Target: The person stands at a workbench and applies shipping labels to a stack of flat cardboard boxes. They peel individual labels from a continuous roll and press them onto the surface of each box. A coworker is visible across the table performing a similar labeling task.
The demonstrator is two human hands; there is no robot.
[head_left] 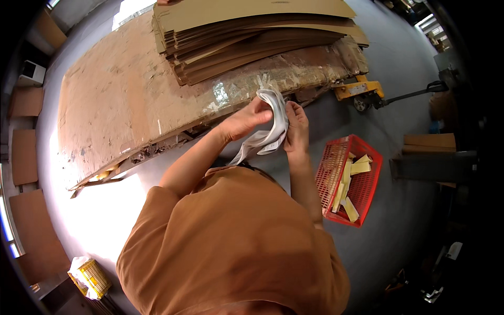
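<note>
A curled white strip [279, 126], folded in several layers and looking like paper or label strip, is held up in front of my body, its loose end hanging toward my waist. My left hand [245, 121] grips it from the left, with the thumb laid over its upper part. On the other side my right hand [297, 125] pinches its edge with bent fingers. Just beyond both hands is the near edge of a large, worn cardboard-covered platform [110, 86]. A thick stack of flat brown cardboard sheets [257, 18] lies on it.
To my right on the floor stands a red plastic basket [371, 191] with pale yellow strips [360, 167] inside. A yellow pallet jack [361, 90] is at the platform's right end. Cardboard panels [24, 157] line the left side. A yellow basket [95, 278] sits at lower left.
</note>
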